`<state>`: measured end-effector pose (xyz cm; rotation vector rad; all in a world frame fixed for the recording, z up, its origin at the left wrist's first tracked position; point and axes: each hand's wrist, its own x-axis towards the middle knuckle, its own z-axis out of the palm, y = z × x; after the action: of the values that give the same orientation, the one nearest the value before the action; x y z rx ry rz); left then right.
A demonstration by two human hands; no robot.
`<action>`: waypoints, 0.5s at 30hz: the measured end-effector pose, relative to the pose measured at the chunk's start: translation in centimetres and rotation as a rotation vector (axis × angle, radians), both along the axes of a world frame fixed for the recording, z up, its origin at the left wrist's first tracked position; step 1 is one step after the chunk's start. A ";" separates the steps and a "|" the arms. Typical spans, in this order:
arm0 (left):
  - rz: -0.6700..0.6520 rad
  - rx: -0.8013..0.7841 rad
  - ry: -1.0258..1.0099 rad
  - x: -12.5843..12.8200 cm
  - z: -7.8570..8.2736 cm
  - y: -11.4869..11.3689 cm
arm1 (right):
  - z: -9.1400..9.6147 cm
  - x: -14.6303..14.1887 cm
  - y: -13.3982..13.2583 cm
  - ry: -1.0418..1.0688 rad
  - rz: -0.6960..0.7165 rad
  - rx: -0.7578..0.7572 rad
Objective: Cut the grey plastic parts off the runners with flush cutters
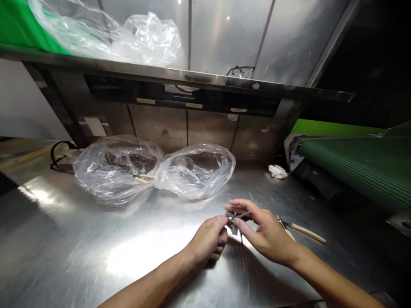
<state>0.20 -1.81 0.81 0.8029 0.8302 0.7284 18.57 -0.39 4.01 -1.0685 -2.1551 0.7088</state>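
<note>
Both of my hands meet over the steel table (96, 239) and pinch a small dark metal tool (236, 217) between them. My left hand (208, 239) has its fingers curled and grips the tool's left end. From the right, my right hand (265, 233) holds it between thumb and fingertips. Just right of that hand lie pliers with pale handles (302, 230), flat on the table.
Two clear plastic bags (117, 169) (196, 170) sit at the back of the table; the left one holds tools with pale handles. A white crumpled scrap (278, 171) lies back right. A green conveyor belt (359, 167) borders the right. A steel shelf (180, 77) overhead carries another plastic bag (147, 38).
</note>
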 end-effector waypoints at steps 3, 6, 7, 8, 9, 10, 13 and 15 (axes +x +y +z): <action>0.040 0.043 0.067 -0.1 -0.1 0.0 | -0.5 -0.2 0.5 -0.006 0.040 -0.008; 0.102 0.147 0.160 -0.2 -0.3 0.0 | -0.5 0.4 0.7 -0.059 0.112 0.051; 0.111 0.194 0.175 -0.3 -0.5 0.0 | -0.5 0.6 0.8 -0.073 0.132 0.087; 0.119 0.244 0.189 -0.3 -0.7 0.0 | -0.6 0.6 0.9 -0.082 0.143 0.125; 0.134 0.300 0.212 -0.3 -0.8 0.0 | -0.8 0.5 1.0 -0.084 0.147 0.160; 0.155 0.356 0.246 -0.2 -0.8 0.0 | -1.0 0.4 1.1 -0.075 0.143 0.195; 0.258 0.482 0.337 0.4 -0.7 -0.4 | -1.7 -0.1 1.2 -0.012 0.108 0.273; 0.304 0.441 0.281 0.5 -0.4 -0.3 | -2.3 0.1 1.3 0.020 0.068 0.310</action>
<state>0.73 -2.10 0.46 1.2073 1.0762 1.1084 18.65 0.87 1.67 -0.8247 -2.2027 0.3943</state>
